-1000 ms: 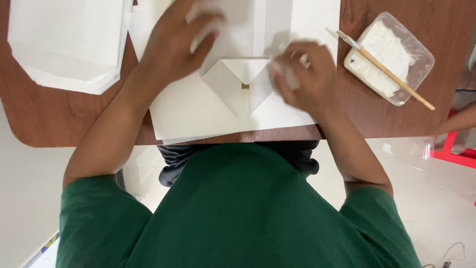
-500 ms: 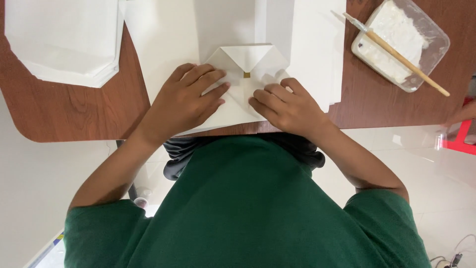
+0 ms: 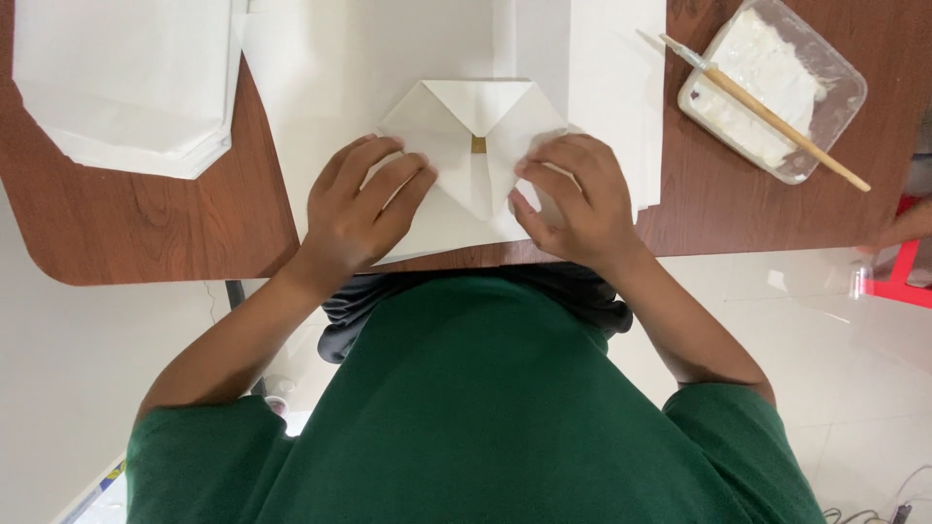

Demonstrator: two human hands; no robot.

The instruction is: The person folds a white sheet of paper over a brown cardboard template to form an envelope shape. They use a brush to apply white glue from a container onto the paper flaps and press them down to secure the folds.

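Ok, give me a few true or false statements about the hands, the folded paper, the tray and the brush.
1. Both hands press on the folded paper. True: left hand, right hand.
2. The brush lies across the tray. True.
3. The right hand holds the brush. False: the brush rests on the tray, apart from both hands.
4. The tray is empty. False: it holds a white paste.
5. A paper stack lies beyond the left hand. True.
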